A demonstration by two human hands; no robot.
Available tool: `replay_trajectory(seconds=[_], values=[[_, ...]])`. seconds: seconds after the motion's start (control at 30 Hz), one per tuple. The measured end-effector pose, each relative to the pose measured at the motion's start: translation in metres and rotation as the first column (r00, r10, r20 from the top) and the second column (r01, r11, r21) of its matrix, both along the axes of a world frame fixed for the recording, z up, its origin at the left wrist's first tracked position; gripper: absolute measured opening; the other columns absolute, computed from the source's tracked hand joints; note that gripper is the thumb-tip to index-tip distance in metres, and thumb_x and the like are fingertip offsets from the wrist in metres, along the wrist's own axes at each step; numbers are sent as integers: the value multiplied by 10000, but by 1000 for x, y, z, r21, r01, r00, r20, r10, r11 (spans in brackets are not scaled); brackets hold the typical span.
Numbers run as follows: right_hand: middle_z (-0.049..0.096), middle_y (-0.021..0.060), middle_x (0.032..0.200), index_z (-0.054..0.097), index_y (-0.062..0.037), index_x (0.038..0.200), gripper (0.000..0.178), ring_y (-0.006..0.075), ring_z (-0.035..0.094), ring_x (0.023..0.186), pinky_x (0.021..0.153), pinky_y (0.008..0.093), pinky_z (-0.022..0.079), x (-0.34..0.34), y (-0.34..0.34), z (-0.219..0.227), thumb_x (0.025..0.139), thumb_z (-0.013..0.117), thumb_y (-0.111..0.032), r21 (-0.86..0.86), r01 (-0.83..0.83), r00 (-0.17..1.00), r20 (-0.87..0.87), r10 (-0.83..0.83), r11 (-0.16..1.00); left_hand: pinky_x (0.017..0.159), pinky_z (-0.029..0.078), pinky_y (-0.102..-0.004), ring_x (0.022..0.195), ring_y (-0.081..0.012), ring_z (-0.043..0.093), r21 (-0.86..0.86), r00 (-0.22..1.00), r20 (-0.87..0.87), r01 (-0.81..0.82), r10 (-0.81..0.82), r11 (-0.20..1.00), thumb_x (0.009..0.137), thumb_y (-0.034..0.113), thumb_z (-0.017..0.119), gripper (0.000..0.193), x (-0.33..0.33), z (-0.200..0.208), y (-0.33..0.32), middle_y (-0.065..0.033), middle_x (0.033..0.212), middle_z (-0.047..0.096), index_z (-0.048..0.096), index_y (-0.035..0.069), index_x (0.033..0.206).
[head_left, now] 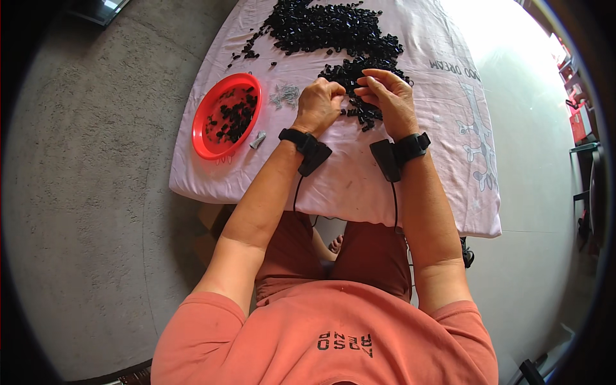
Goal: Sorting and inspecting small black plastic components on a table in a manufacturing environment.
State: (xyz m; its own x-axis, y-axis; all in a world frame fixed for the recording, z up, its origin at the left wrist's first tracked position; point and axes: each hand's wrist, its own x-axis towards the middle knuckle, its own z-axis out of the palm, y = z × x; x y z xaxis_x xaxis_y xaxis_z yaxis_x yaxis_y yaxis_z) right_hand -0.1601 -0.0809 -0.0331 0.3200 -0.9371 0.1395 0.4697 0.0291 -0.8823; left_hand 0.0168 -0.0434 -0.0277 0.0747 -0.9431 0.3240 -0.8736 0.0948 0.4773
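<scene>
Over the near end of a pile of small black plastic pieces [327, 29], my two hands are held close together. My left hand [319, 106] is closed, with thumb and fingers pinched at its right side. Fingertips of my right hand [393, 101] come together facing it, the hand closed in a loose pinch. Whatever sits between the fingers is too small to make out. Left of my left hand lies a small heap of thin silvery metal pieces [285, 95]. Farther left, a red plastic basin [199, 131] holds more black pieces and a few silvery bits.
A pink patterned cloth [443, 199] covers the table. Beside the basin is a small greyish object [257, 140]. Black devices with cables are strapped to both my wrists. Concrete floor [90, 160] extends to the left; red and dark items stand along the far right.
</scene>
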Motion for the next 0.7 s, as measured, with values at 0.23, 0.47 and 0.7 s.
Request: replay_trajectory(seconds=[0.23,0.47,0.7], values=[[700,105,1012,637,-4,1164,248,139,697,837,745,232,563,0,2,1,959,616,-143,3,-36,999,-32,36,999,805,519,-405,889,-314,648,52,997,80,12,-16,999,807,135,665,70,-4,4,-5,-133,910,654,699,76,825],[704,84,1008,641,-20,1164,256,132,695,838,743,231,559,2,2,0,950,633,-160,1,-79,995,-64,79,997,745,527,-414,796,-323,674,45,999,-34,5,-4,999,824,95,620,62,24,14,13,-146,826,680,627,43,857],[699,78,1006,645,-34,1163,252,124,688,843,745,232,556,1,3,1,951,634,-168,2,-102,991,-91,102,995,735,537,-371,794,-293,675,-57,991,-96,93,-98,994,808,35,626,105,17,14,37,-146,876,678,694,39,888]])
